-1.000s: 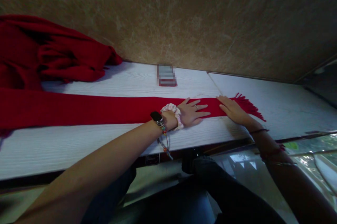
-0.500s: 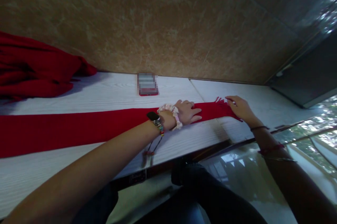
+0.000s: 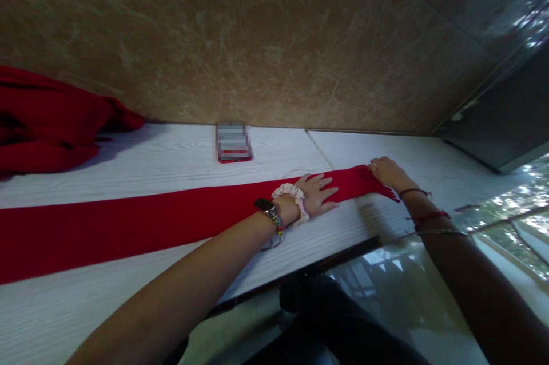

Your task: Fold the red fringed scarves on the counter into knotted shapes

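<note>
A long red scarf (image 3: 141, 225) lies stretched flat across the white wood-grain tabletop, its fringed end to the right. My left hand (image 3: 316, 193) rests palm down on the scarf near that end, fingers spread. At the far corner of the fringe is my right hand (image 3: 388, 173), its fingers curled and pinching the scarf's edge; the fingertips are partly hidden. Part of the fringe fans out below the right wrist.
A heap of red cloth (image 3: 51, 122) sits at the far left against the brown marbled wall (image 3: 257, 44). A small blurred card-like box with a red edge (image 3: 234, 142) lies by the wall. The table's dark front edge (image 3: 351, 253) runs above my legs.
My right hand has closed on the fringe corner, and the loose strands there now lie flatter. My left hand has slid slightly right with fingers spread wider. The view has shifted a little.
</note>
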Tool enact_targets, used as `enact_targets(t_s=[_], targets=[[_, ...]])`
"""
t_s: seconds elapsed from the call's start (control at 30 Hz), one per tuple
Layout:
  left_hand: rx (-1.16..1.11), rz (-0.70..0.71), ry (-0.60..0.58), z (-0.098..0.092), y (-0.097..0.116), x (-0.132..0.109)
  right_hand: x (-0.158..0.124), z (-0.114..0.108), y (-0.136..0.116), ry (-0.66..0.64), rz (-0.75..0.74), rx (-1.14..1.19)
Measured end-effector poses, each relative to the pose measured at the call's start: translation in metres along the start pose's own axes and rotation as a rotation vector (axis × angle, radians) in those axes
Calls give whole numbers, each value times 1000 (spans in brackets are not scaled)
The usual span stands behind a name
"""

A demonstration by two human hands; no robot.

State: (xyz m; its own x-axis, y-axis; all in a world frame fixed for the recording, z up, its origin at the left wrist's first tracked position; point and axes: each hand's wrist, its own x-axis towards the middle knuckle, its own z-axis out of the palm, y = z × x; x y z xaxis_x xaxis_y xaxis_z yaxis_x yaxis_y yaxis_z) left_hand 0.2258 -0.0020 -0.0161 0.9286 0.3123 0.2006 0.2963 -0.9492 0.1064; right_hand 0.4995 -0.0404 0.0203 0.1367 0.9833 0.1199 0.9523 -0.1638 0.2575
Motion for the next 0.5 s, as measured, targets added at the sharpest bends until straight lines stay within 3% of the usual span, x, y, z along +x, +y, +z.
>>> enact_targets(t_s=[0.2, 0.37, 0.5], targets=[[-66, -50, -93, -13, 2, 3, 6, -1, -33, 37, -126, 68], [-84, 35, -105, -8, -5, 8, -4, 11, -13, 23, -7, 51], [-41, 35, -90, 4, -8, 9, -23, 9, -3, 57, -18, 75]])
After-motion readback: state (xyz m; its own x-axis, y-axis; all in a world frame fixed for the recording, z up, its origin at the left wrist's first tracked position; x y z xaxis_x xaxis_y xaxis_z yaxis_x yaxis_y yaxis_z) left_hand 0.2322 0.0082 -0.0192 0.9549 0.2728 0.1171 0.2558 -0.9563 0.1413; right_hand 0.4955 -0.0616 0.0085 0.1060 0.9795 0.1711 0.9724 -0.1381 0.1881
